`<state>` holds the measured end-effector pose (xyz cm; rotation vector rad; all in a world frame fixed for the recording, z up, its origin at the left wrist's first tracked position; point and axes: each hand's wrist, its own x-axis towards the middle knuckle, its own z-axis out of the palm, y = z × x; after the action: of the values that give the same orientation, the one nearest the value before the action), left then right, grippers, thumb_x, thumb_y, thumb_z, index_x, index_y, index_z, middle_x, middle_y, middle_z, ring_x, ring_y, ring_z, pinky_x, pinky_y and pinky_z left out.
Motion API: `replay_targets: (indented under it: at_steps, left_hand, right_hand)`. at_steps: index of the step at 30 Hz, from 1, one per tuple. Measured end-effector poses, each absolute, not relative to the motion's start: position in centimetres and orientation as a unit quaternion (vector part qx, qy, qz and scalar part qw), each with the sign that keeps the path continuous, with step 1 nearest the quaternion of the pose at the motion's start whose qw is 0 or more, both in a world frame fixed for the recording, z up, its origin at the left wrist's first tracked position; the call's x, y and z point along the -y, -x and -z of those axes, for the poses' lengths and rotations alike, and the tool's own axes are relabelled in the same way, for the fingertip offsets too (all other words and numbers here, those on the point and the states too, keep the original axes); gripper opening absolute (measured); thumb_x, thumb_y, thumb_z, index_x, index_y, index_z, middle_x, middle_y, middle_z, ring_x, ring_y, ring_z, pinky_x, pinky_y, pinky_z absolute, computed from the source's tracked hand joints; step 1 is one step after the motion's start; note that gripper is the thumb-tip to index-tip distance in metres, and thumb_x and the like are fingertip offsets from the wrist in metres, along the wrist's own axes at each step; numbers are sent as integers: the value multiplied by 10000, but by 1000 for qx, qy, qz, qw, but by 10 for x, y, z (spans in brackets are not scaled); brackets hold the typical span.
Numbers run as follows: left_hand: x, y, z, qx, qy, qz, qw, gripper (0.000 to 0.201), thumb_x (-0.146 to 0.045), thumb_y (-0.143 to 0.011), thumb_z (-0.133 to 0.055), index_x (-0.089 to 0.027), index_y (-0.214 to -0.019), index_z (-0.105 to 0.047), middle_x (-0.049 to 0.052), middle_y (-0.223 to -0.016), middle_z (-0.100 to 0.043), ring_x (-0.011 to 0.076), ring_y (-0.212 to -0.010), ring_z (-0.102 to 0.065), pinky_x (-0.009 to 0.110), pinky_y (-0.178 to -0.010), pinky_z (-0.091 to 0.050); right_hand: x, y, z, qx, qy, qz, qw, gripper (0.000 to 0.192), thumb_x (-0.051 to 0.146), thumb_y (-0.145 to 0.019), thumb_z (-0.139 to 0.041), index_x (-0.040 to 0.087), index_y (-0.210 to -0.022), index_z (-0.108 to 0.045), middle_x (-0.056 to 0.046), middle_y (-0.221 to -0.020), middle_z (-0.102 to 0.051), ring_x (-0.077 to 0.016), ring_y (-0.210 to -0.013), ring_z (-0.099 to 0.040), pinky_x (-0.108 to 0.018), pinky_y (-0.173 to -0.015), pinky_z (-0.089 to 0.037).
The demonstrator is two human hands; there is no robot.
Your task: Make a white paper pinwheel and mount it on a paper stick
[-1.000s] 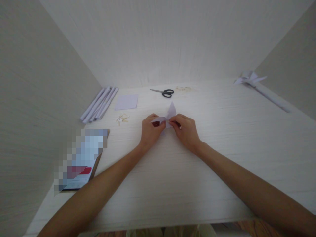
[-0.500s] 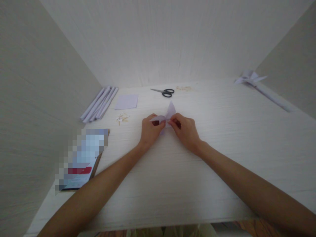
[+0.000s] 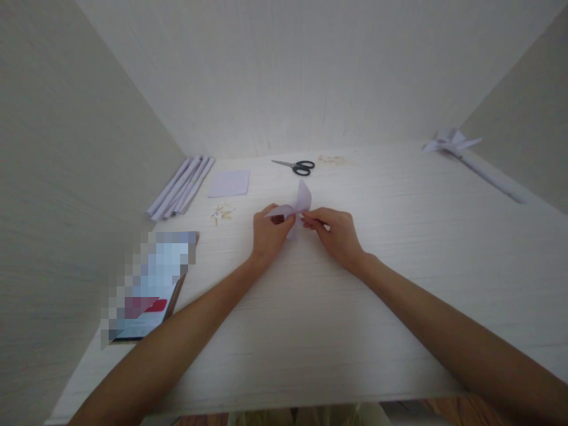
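Observation:
A pale lilac paper pinwheel head (image 3: 303, 196) with curled blades is held just above the white table. My left hand (image 3: 271, 235) is closed on it, thumb and fingers pinching near its centre. On its right side, my right hand (image 3: 336, 232) has its thumb and fingertips pressed together close against the paper. Whatever those fingertips hold is too small to make out. Behind the pinwheel lie black-handled scissors (image 3: 302, 168), and a small pile of short thin sticks (image 3: 222, 213) is to the left of my left hand.
Rolled paper tubes (image 3: 181, 188) lie at the left wall, beside a square paper stack (image 3: 229, 183). A partly blurred tablet (image 3: 157, 284) rests near my left forearm. Small tan bits (image 3: 332, 160) lie by the scissors. A pinwheel on a paper tube (image 3: 483, 171) is at far right.
The pinwheel has tilted and shifted slightly left with my left hand. My right fingertips have drawn back a little from its centre, so more of the upper blade shows.

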<state>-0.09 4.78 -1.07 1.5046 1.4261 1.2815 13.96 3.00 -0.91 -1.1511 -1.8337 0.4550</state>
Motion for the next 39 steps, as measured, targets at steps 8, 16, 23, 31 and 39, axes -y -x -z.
replay_targets:
  at_steps: [8,16,23,31,39]
  left_hand:
    - [-48,2,10,-556,-585,-485,337,112,-246,-601,-568,-137,-580,-556,-16,-531,-532,90,-492,-478,203,-450,-358]
    - [-48,1,11,-554,-590,-478,341,116,-250,-594,-585,-136,-584,-567,-6,-529,-541,92,-485,-480,199,-435,-359]
    - [-47,1,9,-546,-584,-488,350,119,-249,-594,-593,-133,-578,-569,-8,-512,-538,88,-476,-476,191,-433,-361]
    - [-47,2,10,-545,-573,-490,368,107,-240,-591,-592,-135,-596,-569,-8,-535,-551,96,-492,-499,201,-456,-379]
    - [-49,2,13,-544,-564,-496,374,120,-252,-584,-596,-135,-608,-581,-1,-560,-572,108,-518,-522,205,-458,-385]
  right_hand:
    - [-37,-142,15,647,423,-369,517,52,200,-630,-667,202,-675,-693,-45,-773,-661,-145,-697,-607,-263,-585,-503]
    - [-39,-143,12,568,368,-508,533,88,175,-534,-723,207,-605,-684,-18,-814,-661,-125,-727,-619,-300,-725,-512]
    - [-40,-144,15,545,353,-549,526,85,208,-597,-693,195,-681,-693,-28,-855,-678,-143,-792,-623,-341,-825,-476]
    - [-42,-145,20,488,352,-591,537,155,194,-573,-716,181,-719,-668,-19,-793,-685,-136,-734,-636,-315,-760,-501]
    - [-41,-144,17,464,368,-588,551,163,178,-520,-740,170,-636,-626,6,-680,-669,-110,-636,-621,-295,-696,-511]
